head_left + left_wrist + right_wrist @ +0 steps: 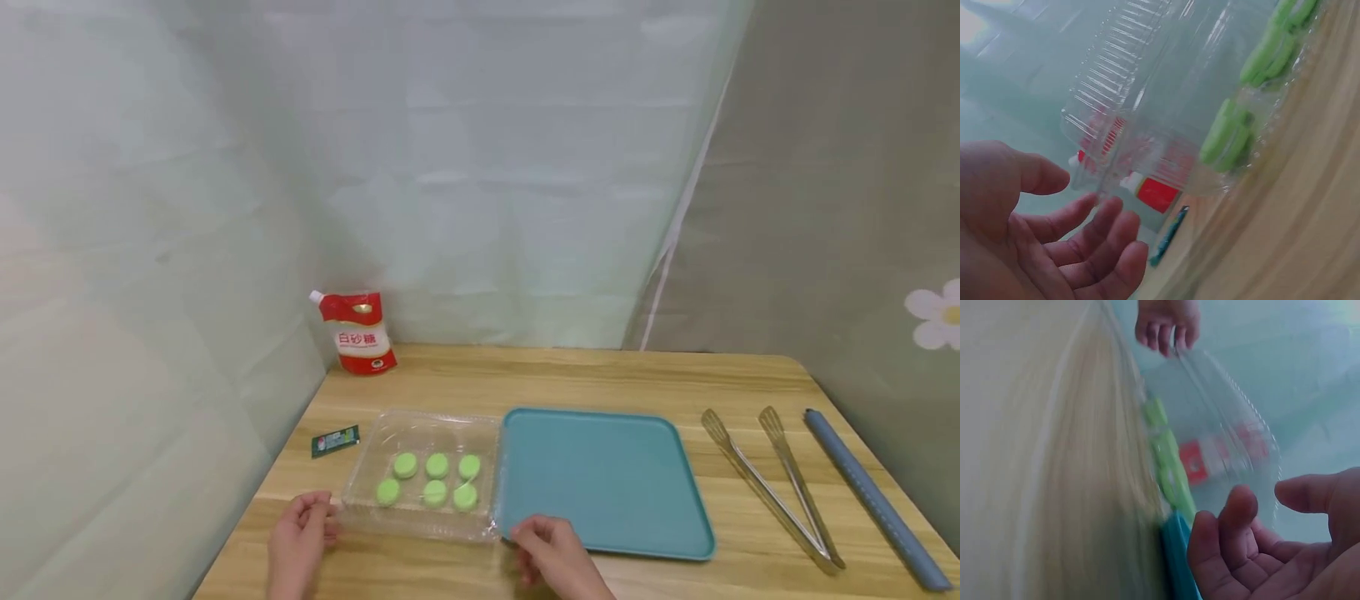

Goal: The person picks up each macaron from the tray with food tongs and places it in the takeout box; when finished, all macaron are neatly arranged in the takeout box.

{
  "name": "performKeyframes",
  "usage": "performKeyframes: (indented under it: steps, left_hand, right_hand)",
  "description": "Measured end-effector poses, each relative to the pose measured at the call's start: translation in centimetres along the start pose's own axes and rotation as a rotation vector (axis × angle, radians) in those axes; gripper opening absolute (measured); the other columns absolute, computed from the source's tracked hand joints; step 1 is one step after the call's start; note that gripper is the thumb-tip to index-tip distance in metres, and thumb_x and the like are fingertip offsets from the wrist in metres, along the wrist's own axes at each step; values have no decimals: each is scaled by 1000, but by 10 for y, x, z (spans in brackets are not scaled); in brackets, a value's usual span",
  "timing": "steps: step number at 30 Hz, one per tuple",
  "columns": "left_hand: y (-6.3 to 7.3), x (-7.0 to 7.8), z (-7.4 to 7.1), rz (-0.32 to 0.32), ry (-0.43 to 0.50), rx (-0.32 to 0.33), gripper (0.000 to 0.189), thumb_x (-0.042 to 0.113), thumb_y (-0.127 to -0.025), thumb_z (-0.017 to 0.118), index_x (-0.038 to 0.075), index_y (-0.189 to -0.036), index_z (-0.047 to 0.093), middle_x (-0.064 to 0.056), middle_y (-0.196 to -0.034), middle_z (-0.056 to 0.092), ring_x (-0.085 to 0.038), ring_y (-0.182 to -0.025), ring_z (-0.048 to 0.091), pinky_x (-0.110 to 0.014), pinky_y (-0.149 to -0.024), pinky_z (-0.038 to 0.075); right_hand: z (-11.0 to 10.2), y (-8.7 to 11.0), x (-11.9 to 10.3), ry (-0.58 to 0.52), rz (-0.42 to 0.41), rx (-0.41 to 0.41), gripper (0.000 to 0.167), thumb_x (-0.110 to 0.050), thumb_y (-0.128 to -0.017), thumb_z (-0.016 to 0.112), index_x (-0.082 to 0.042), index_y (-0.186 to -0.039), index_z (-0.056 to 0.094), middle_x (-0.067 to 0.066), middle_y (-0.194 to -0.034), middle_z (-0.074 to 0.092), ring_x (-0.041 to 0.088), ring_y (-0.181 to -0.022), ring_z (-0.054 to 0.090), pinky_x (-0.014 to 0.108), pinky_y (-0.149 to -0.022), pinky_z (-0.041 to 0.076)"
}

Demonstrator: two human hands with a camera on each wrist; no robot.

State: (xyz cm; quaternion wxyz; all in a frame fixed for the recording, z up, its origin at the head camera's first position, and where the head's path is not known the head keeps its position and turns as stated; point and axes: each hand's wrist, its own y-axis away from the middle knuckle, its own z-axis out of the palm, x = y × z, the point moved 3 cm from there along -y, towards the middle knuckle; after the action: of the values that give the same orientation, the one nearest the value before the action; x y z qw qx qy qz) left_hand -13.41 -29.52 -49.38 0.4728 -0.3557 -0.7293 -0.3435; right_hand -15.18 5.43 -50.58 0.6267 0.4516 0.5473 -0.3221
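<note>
A clear plastic box (442, 425) with its lid down lies on the wooden table, several green macarons (437, 466) inside. My left hand (298, 537) is beside its front left corner; in the left wrist view the thumb stands apart from loosely bent fingers (1124, 269), whose tips are right at the rim. Around the front right corner, my right hand (553, 554) hovers over the near edge of a teal tray (592, 483), its fingers relaxed and slightly bent with nothing between them in the right wrist view. The box's right edge meets the tray's left side.
Behind the box at the far left stands a red and white sugar pouch (362, 335). A small dark green packet (335, 441) lies left of the box. Metal tongs (780, 483) and a long blue-grey bar (873, 496) are right of the tray. Fabric walls border the table (525, 375).
</note>
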Motion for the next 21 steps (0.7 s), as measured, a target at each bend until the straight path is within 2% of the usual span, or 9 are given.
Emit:
performKeyframes:
  steps: [5, 8, 11, 14, 18, 21]
  left_hand:
    - [-5, 11, -12, 87, -196, -3, 37, 23, -108, 45, -9, -125, 54, -16, -103, 69, -17, -82, 64, -27, -65, 53]
    - [-8, 19, -15, 147, -288, -16, 43, 28, -108, 44, -9, -128, 54, -26, -116, 64, -31, -97, 66, -36, -77, 54]
    - [-9, 27, -12, 187, -329, -63, 48, 30, -108, 45, -9, -136, 49, -34, -130, 56, -46, -114, 59, -51, -92, 51]
    - [-8, 35, -6, 225, -341, -113, 52, 28, -108, 46, -11, -143, 41, -37, -139, 47, -51, -121, 52, -58, -98, 45]
    - [-9, 47, -4, 312, -365, -148, 57, 28, -109, 43, -14, -146, 33, -39, -145, 37, -55, -127, 42, -65, -100, 40]
    - [-12, 58, -4, 420, -434, -157, 57, 27, -110, 44, -17, -145, 34, -42, -143, 36, -60, -129, 37, -70, -100, 34]
  right_hand:
    - [-19, -2, -8, 108, 4, -33, 27, -18, -103, 57, 7, -102, 67, 3, -73, 62, 16, -62, 58, 35, -63, 55]
    - [-30, -2, -15, 144, -6, -45, 27, -18, -103, 56, 8, -104, 65, 7, -79, 64, 20, -67, 61, 40, -66, 56]
    - [-37, -3, -22, 173, -36, -40, 28, -19, -103, 56, 7, -104, 64, 9, -80, 65, 23, -66, 63, 40, -66, 55]
    - [-42, -6, -29, 220, -96, -27, 26, -18, -102, 56, 7, -104, 64, 9, -80, 66, 26, -65, 64, 37, -64, 55]
    - [-49, -9, -40, 388, -182, 14, 27, -21, -103, 57, 4, -107, 66, 8, -86, 66, 26, -70, 64, 33, -61, 51]
    - [-56, -9, -51, 570, -226, 78, 29, -27, -102, 59, 0, -109, 67, 5, -93, 66, 23, -79, 64, 35, -67, 51]
